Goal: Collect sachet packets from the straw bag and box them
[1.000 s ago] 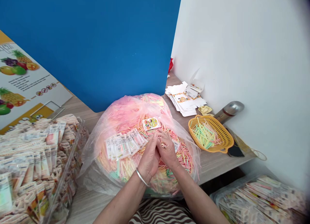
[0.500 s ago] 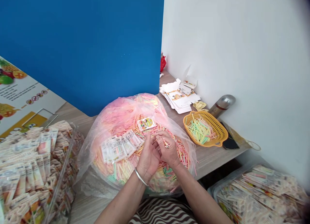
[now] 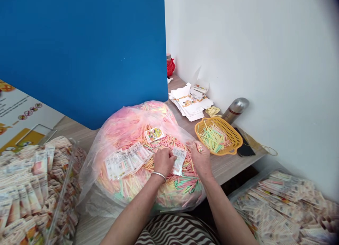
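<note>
The left hand (image 3: 164,162), a single metal bangle (image 3: 158,175) on its wrist, is curled downward beside one printed paper packet (image 3: 178,161); its fingers hide the contact, so I cannot tell whether it grips the packet. The right hand (image 3: 201,159) is raised and closed on a few short coloured sticks (image 3: 200,148), their number hidden by the fingers. Both hands sit over one clear plastic bag (image 3: 106,178) heaped with loose pastel sticks (image 3: 182,183). On the heap lie a row of joined packets (image 3: 124,163), too overlapped to count, and one cartoon card (image 3: 155,134). Further out on the counter (image 3: 225,167) are one yellow basket (image 3: 218,136) of sticks, one stack of white cards (image 3: 188,103) and one steel flask (image 3: 235,110). Two packet-filled tubs (image 3: 34,188) (image 3: 278,211) flank the person, both cut off by the frame.
</note>
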Action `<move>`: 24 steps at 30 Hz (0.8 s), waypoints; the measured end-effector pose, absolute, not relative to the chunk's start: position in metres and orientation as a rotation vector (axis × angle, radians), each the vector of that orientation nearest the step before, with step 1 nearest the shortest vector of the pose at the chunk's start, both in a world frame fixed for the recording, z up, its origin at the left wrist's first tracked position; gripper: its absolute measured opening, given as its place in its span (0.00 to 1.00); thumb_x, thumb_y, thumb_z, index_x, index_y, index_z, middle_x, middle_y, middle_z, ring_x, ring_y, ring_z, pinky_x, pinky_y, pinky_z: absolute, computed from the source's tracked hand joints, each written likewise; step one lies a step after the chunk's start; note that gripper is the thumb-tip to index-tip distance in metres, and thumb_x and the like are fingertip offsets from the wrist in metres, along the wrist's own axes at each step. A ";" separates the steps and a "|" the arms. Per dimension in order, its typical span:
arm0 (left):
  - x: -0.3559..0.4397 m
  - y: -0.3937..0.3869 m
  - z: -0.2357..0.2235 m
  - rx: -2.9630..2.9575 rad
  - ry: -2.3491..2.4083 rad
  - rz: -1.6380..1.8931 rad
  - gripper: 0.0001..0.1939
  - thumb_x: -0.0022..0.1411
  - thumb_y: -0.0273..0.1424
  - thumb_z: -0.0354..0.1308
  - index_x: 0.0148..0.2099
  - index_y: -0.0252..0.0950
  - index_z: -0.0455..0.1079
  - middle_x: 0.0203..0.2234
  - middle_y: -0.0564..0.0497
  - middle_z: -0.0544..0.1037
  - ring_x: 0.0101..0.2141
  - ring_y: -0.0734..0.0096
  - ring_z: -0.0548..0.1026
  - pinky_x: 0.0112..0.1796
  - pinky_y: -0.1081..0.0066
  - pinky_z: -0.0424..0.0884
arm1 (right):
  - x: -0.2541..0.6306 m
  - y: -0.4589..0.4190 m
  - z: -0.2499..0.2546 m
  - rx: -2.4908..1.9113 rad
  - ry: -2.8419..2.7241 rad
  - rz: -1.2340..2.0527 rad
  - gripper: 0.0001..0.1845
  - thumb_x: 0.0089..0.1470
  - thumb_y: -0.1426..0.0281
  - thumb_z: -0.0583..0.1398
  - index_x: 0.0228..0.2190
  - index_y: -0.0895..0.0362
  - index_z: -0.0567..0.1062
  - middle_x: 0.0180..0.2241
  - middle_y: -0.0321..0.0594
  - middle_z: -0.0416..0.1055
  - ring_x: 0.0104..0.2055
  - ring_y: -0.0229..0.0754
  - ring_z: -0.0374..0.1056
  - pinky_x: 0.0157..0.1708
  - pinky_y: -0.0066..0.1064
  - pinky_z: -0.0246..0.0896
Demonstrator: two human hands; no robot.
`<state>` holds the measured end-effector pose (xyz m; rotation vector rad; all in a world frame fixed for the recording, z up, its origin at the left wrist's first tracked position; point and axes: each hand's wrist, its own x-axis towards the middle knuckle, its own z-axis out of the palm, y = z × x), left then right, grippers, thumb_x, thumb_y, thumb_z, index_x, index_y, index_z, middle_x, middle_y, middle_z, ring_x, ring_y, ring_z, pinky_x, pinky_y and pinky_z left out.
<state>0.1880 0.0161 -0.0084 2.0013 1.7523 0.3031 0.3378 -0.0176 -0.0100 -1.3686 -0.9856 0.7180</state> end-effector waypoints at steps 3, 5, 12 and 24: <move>0.182 0.015 -0.008 2.001 1.724 0.356 0.07 0.58 0.32 0.61 0.30 0.37 0.68 0.30 0.50 0.76 0.37 0.64 0.71 0.38 0.67 0.58 | 0.340 -0.016 -0.008 -1.553 -1.304 0.698 0.16 0.61 0.60 0.57 0.29 0.57 0.77 0.26 0.37 0.73 0.30 0.41 0.66 0.31 0.30 0.59; 0.180 0.013 -0.009 2.025 1.723 0.345 0.07 0.59 0.32 0.60 0.30 0.36 0.67 0.30 0.50 0.76 0.36 0.65 0.71 0.37 0.68 0.58 | 0.337 -0.013 -0.008 -1.786 -1.561 0.641 0.12 0.60 0.64 0.58 0.31 0.56 0.78 0.28 0.39 0.75 0.31 0.43 0.69 0.31 0.31 0.57; 0.172 0.014 -0.008 2.088 1.845 0.208 0.05 0.59 0.31 0.61 0.38 0.37 0.69 0.36 0.47 0.76 0.42 0.61 0.72 0.42 0.65 0.62 | 0.329 -0.004 -0.012 -2.187 -1.886 0.443 0.11 0.60 0.68 0.58 0.41 0.60 0.77 0.38 0.48 0.77 0.40 0.48 0.73 0.34 0.31 0.57; 0.177 0.009 -0.002 1.727 1.354 0.713 0.12 0.54 0.35 0.66 0.37 0.35 0.70 0.31 0.52 0.77 0.33 0.71 0.73 0.38 0.71 0.68 | 0.350 -0.025 0.002 -1.768 -1.835 0.541 0.11 0.59 0.69 0.55 0.29 0.54 0.77 0.24 0.36 0.73 0.27 0.40 0.66 0.27 0.30 0.46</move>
